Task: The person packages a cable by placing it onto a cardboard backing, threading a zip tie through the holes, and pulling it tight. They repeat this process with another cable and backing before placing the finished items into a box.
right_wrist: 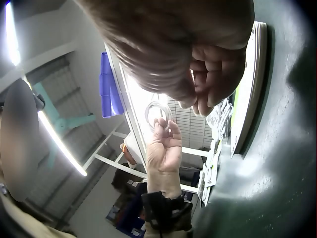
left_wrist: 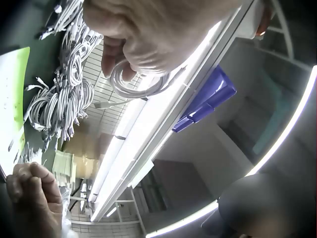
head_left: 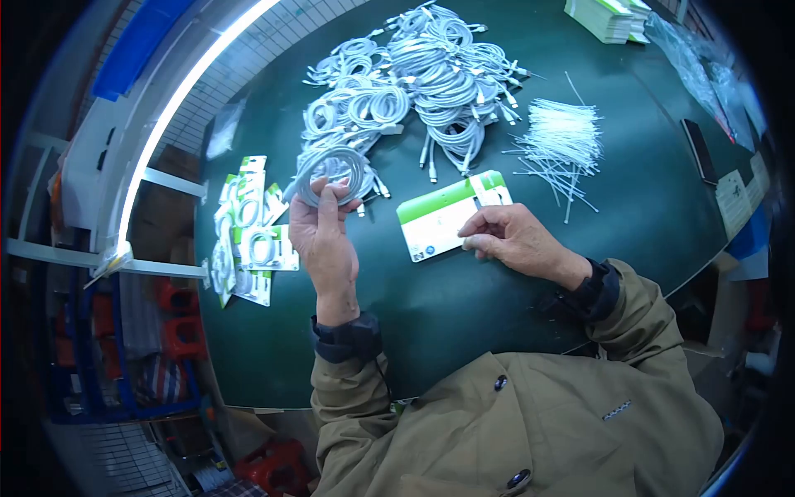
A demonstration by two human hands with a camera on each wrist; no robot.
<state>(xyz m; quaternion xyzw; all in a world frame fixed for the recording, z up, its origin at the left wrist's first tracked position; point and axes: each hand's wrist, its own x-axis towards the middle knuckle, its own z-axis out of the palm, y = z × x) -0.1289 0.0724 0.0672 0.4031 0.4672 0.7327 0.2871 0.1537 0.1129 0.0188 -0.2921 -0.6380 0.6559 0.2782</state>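
Observation:
My left hand (head_left: 330, 240) holds up a coiled grey-white cable (head_left: 348, 170), its loop pinched between thumb and fingers. In the left wrist view the coil (left_wrist: 133, 91) hangs from the fingertips, with one connector end sticking out. My right hand (head_left: 522, 238) hovers over a stack of green-and-white packaging cards (head_left: 432, 222) lying on the dark green table. Its fingers are curled and the thumb tip is close to the index finger. In the right wrist view nothing shows between these fingertips, and the stack (right_wrist: 242, 99) stands beside the hand.
A large heap of coiled cables (head_left: 447, 66) lies at the back. White cable ties (head_left: 565, 137) are piled to the right. Carded cables (head_left: 263, 248) overlap at the left. More cards (head_left: 609, 21) are stacked at the far right, near a plastic bag (head_left: 696, 74) and a dark flat object (head_left: 700, 151).

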